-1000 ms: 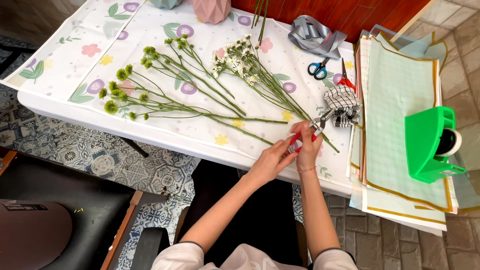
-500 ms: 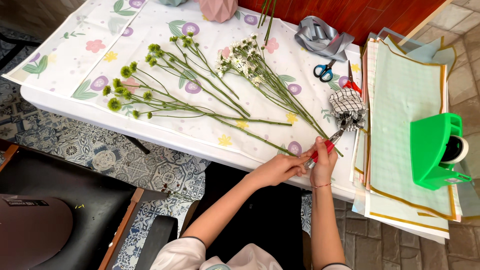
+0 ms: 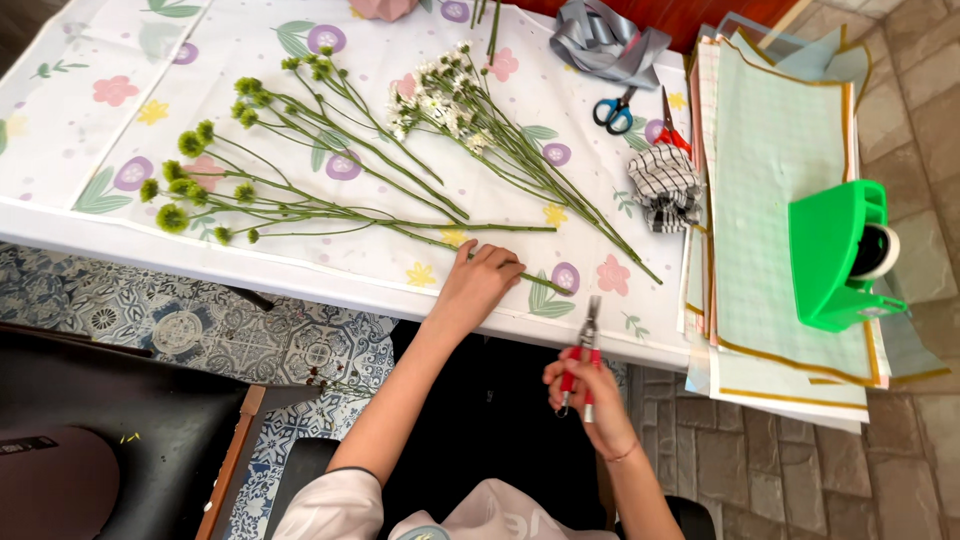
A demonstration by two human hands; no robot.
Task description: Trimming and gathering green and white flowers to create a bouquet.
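My left hand (image 3: 476,282) rests on the table's front edge, fingers curled over the end of a long green flower stem (image 3: 420,238). My right hand (image 3: 585,392) is below the table edge, closed around red-handled pruning shears (image 3: 585,350) whose grey blades point up. Green button-headed flowers (image 3: 205,185) lie at the left on the floral tablecloth (image 3: 300,60). A bunch of small white flowers (image 3: 440,100) lies in the middle with stems running toward the right front.
Blue-handled scissors (image 3: 612,112), a grey ribbon (image 3: 605,45) and a checked cloth (image 3: 665,185) lie at the right. A stack of wrapping sheets (image 3: 780,150) carries a green tape dispenser (image 3: 840,255). A dark chair (image 3: 90,440) stands lower left on patterned floor.
My right hand pulled the shears back from the stem ends to below the table edge. My left hand slid left along the table onto a stem.
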